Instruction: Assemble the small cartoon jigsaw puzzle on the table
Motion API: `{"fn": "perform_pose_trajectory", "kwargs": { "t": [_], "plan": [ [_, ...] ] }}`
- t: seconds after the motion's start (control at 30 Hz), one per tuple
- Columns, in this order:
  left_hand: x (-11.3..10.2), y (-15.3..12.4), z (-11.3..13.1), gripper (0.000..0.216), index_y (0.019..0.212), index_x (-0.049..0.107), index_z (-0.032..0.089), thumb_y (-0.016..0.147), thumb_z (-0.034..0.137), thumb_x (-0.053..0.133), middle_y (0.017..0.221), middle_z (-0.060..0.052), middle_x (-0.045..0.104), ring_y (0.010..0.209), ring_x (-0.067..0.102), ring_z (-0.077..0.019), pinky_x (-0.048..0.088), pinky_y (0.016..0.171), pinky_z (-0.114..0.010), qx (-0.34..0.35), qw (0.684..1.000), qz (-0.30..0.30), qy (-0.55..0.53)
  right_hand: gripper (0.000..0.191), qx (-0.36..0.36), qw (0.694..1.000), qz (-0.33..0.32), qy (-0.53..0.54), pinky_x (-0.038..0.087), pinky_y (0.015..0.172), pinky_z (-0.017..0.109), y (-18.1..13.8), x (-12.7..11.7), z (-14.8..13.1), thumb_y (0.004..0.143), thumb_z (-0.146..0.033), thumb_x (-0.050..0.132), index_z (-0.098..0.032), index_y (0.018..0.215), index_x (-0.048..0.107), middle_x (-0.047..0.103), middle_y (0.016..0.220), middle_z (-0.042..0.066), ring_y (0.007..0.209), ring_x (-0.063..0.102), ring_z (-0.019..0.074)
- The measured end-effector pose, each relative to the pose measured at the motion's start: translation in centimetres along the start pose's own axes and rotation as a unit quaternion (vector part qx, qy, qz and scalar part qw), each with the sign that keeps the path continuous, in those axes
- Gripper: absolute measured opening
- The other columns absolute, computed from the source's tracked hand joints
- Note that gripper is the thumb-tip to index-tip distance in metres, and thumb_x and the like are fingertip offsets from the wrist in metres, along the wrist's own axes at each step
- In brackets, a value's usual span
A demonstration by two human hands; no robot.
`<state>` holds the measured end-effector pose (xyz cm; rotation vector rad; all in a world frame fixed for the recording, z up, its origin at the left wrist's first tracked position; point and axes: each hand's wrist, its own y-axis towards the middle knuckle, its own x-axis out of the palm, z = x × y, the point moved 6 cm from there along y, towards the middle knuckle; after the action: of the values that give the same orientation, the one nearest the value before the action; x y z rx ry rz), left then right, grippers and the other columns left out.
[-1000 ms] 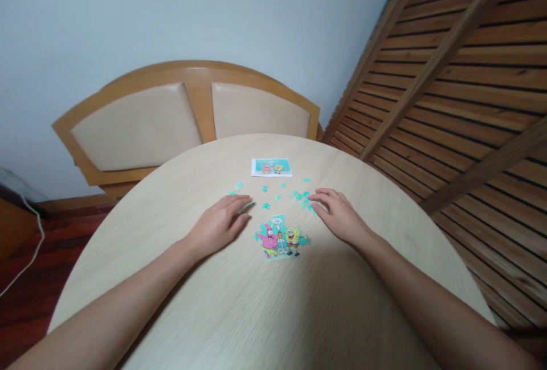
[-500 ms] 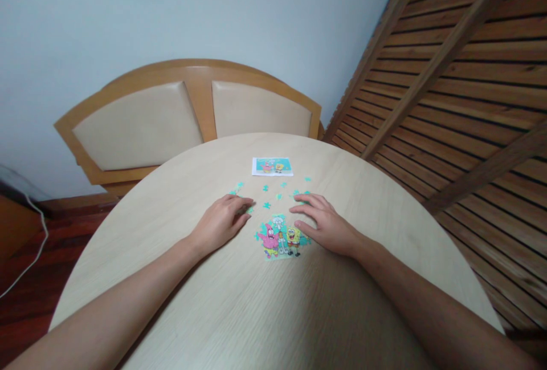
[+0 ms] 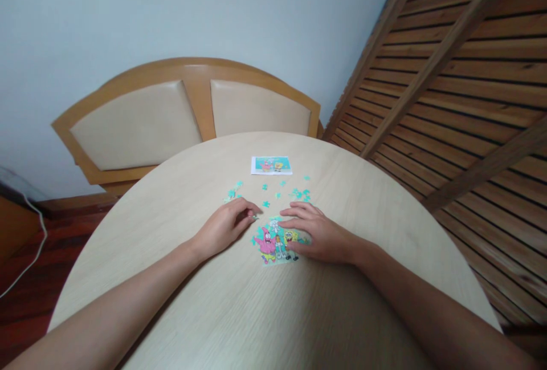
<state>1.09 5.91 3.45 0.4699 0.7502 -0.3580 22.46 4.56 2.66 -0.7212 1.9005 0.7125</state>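
Note:
A partly joined jigsaw puzzle (image 3: 268,244) with pink, white and yellow cartoon figures lies flat on the table. Just beyond its upper left edge, my left hand (image 3: 226,223) pinches a small puzzle piece (image 3: 255,217) between thumb and fingertips; most of the piece is hidden. My right hand (image 3: 322,234) rests over the puzzle's right side, fingers apart and holding nothing, covering part of the yellow figure. Loose turquoise pieces lie beyond both hands: one group (image 3: 232,193) at the left, another group (image 3: 301,194) at the right, and a single piece (image 3: 266,204) between them.
A picture card (image 3: 272,166) showing the same cartoon figures lies farther back on the round wooden table (image 3: 205,313). Behind the table stands a padded wooden headboard or bench back (image 3: 199,96) against the wall. Slatted wood panelling (image 3: 461,73) leans along the right.
My left hand has moved slightly right, toward the puzzle, with a piece in its fingertips. My right hand has come down and left over the puzzle, which has shifted a little toward the left.

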Motion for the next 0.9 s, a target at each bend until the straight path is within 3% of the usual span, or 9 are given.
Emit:
{"fn": "perform_pose_trajectory", "kwargs": {
  "t": [0.33, 0.63, 0.9],
  "plan": [
    [1.8, -0.5, 0.1, 0.017, 0.100, 0.070, 0.017, 0.091, 0.029, 0.060, 0.088, -0.005, 0.072, 0.078, 0.065, -0.0155, 0.054, 0.073, -0.027, -0.056, 0.989, 0.011, -0.135, 0.043, -0.041, 0.998, 0.001, 0.038, 0.032, 0.118, 0.054, 0.2, 0.3, -2.1, 0.085, -0.042, 0.074, -0.022, 0.122, 0.068, 0.061, 0.141, 0.012, 0.140, 0.043, 0.0327],
    [2.1, -0.6, 0.5, 0.015, 0.099, 0.070, 0.017, 0.090, 0.026, 0.062, 0.083, -0.003, 0.071, 0.071, 0.063, -0.0147, 0.051, 0.067, -0.027, -0.055, 0.990, -0.007, -0.131, 0.045, -0.037, 0.999, 0.000, 0.035, 0.032, 0.118, 0.054, 0.1, 0.5, -2.1, 0.085, -0.044, 0.074, -0.021, 0.122, 0.067, 0.061, 0.141, 0.011, 0.140, 0.043, 0.0326],
    [1.8, -0.5, 1.3, 0.016, 0.102, 0.070, 0.019, 0.090, 0.021, 0.060, 0.092, -0.004, 0.075, 0.079, 0.066, -0.0173, 0.052, 0.073, -0.030, -0.034, 0.998, -0.013, -0.052, 0.043, -0.046, 0.998, 0.010, 0.040, 0.032, 0.118, 0.053, 0.1, 0.5, -2.2, 0.085, -0.043, 0.074, -0.023, 0.122, 0.067, 0.061, 0.140, 0.010, 0.139, 0.045, 0.0316]
  ]
}}
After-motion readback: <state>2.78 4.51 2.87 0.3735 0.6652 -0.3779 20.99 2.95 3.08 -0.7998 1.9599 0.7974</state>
